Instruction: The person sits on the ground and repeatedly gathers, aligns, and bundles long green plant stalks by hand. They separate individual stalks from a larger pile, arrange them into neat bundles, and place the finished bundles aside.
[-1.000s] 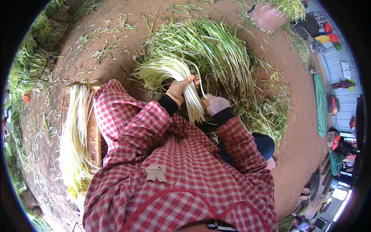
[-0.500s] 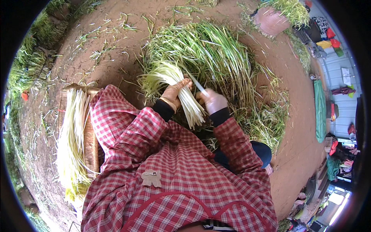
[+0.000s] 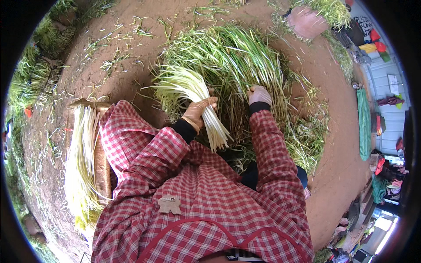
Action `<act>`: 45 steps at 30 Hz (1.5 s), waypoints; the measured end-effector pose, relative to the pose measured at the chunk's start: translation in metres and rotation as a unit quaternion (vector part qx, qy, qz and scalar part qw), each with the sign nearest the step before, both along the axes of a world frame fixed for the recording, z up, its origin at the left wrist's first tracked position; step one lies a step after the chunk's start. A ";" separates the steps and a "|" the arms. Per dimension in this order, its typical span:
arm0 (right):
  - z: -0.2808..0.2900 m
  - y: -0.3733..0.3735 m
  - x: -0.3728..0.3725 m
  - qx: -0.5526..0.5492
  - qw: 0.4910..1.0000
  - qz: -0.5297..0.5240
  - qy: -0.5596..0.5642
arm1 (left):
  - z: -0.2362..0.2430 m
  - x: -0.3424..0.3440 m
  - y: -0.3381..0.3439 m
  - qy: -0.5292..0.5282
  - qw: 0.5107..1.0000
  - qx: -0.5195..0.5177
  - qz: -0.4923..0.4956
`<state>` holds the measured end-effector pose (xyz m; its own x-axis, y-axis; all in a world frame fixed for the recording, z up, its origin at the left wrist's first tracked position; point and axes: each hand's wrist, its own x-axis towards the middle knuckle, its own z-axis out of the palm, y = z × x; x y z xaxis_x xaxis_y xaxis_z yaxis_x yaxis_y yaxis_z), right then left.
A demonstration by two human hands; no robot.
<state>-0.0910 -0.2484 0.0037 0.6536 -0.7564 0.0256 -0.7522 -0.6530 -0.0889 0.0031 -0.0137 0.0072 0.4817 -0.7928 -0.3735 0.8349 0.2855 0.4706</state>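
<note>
The left hand (image 3: 198,114) clasps the pale bundle (image 3: 189,83) mid-length at the near side of the green pile (image 3: 232,50), presumably to keep it aligned, while the right hand (image 3: 259,94) is at the pile, its grip not discernible

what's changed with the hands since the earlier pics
The right hand moved forward, from beside the bunch of slender pale stalks to the large heap of long green stalks; whether it grips any is unclear. The single pale stalk it held no longer shows in it. The left hand still holds the bunch; the long pale-yellow bundle at left stayed put.
</note>
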 end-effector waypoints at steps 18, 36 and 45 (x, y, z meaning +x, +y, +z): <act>0.010 0.147 -0.117 0.444 0.840 0.105 -0.293 | -0.002 -0.014 0.007 -0.034 0.983 0.131 -0.123; -0.012 0.120 -0.084 0.760 0.568 -0.058 -0.310 | -0.007 -0.009 0.003 -0.141 0.976 0.145 -0.075; -0.024 0.120 -0.060 0.600 0.728 -0.043 -0.329 | -0.021 -0.019 0.005 -0.113 0.978 0.133 -0.113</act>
<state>-0.1514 -0.1288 -0.0207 0.7470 -0.5298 -0.4016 -0.3235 0.2381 -0.9158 -0.0155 -0.0084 -0.0138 0.3988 -0.7779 -0.4856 0.7284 -0.0530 0.6831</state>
